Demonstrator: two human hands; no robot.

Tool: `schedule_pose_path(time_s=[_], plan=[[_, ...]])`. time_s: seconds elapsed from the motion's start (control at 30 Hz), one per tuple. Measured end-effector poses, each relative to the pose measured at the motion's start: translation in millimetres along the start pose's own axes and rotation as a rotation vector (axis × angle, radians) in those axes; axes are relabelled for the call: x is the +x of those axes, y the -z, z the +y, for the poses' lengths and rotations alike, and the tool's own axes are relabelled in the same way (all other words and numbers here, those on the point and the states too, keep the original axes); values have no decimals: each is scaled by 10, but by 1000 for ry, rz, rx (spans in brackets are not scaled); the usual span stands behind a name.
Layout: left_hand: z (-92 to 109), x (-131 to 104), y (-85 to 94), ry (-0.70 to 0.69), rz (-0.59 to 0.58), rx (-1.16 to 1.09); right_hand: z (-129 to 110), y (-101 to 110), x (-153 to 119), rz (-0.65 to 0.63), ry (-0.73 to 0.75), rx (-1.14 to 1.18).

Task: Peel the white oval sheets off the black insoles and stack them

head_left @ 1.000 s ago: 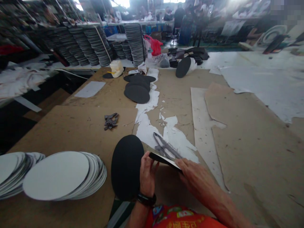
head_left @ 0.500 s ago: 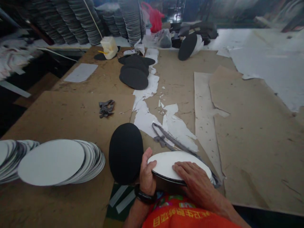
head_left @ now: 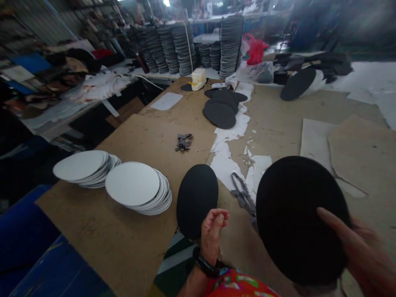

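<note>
My right hand [head_left: 355, 243] holds a black oval panel [head_left: 300, 214] up at the right, its dark face toward me. The thumb lies on that face and the other fingers are behind it, out of sight. My left hand [head_left: 214, 229], with a black wristband, is closed near the front edge, fingers curled and nothing visible in them. Just beyond it lies another black oval panel [head_left: 198, 198] on the table. To the left stand a pile of white ovals [head_left: 132, 183] and a second white pile [head_left: 80, 165].
Grey scraps [head_left: 184, 142] and torn white paper [head_left: 227, 161] lie mid-table. Farther back are several dark ovals [head_left: 220, 114], a whitish plastic container [head_left: 198, 78] and a red bag [head_left: 256, 48]. Tall stacks of dark pieces [head_left: 230, 47] line the back.
The view has swung left. The white-topped oval pile I held with both hands no longer shows; my right hand now lifts a black oval panel at the right, and my left hand has let go.
</note>
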State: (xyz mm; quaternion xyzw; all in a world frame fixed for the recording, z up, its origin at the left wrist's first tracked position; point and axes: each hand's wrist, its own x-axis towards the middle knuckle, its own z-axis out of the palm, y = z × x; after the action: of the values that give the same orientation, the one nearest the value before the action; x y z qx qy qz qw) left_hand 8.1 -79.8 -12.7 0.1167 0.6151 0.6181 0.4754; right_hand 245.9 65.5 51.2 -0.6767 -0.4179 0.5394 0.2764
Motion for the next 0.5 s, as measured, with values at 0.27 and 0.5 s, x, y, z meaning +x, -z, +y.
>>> schedule_pose_path(time_s=[0.27, 0.5], plan=[[318, 196, 835, -256, 369, 236, -37, -1262, -108, -407, -269, 290], [363, 494, 1317, -137, 327, 408, 77, -2091, -125, -490, -275, 351]])
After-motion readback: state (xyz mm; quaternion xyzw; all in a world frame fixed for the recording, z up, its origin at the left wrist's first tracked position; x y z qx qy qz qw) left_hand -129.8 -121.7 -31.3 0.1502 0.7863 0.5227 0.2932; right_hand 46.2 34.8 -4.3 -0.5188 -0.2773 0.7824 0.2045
